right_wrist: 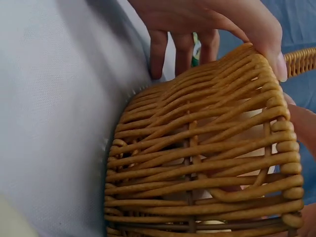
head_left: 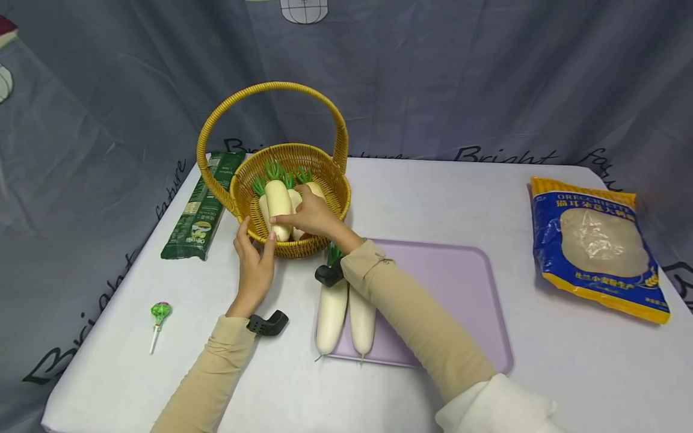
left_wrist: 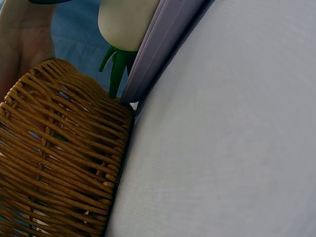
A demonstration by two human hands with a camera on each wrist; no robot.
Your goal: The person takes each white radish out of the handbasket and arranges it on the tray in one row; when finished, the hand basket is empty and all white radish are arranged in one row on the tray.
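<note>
A yellow wicker basket [head_left: 346, 201] with a tall hoop handle holds several white radishes [head_left: 278, 201] with green leafy tops. My right hand [head_left: 316, 213] reaches over the near right rim and grips a radish, its thumb across the lower part of the front one. Some of its fingers are hidden among the radishes. My left hand [head_left: 254, 267] rests against the basket's near left side. In the right wrist view, the left thumb lies at the wicker rim [right_wrist: 269, 84], and the other fingers [right_wrist: 183, 54] point down along the outside.
A lilac tray [head_left: 449, 282] lies right of the basket, with two long white radishes [head_left: 331, 316] on its left part. Left of the basket is a green packet [head_left: 192, 222]; nearer stands out a green-wrapped lollipop [head_left: 160, 311]. A blue and yellow pasta bag [head_left: 601, 249] lies far right.
</note>
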